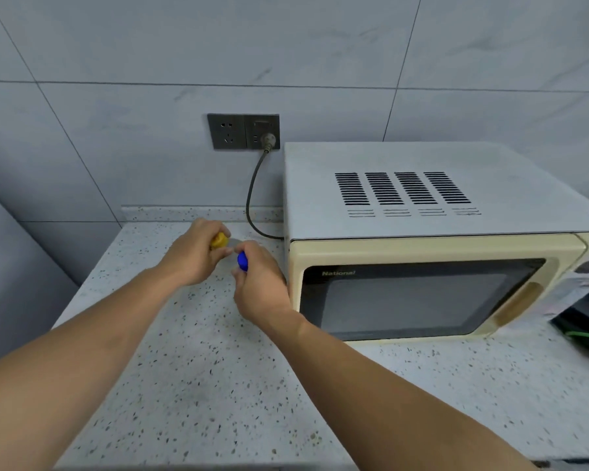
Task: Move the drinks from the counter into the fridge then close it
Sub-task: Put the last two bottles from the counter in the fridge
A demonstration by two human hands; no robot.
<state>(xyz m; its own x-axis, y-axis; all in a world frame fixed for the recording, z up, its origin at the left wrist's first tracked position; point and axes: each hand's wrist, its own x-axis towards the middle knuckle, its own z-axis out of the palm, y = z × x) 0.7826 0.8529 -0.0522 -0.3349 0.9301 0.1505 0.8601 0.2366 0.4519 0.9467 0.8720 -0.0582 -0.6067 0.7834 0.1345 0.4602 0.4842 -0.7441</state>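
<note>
1. Fingers of the left hand are being curled round a yellow-capped drink, near the counter's back edge.
2. A blue-capped drink is being gripped by the right hand, just beside the microwave.
3. Both bottle bodies are being hidden by the hands.
4. A cord is being fed from the wall socket.

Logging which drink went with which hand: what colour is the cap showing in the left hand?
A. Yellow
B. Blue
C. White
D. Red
A: the left hand is curled around a bottle with a yellow cap, while the blue cap shows in the right hand, beside the microwave.
</note>
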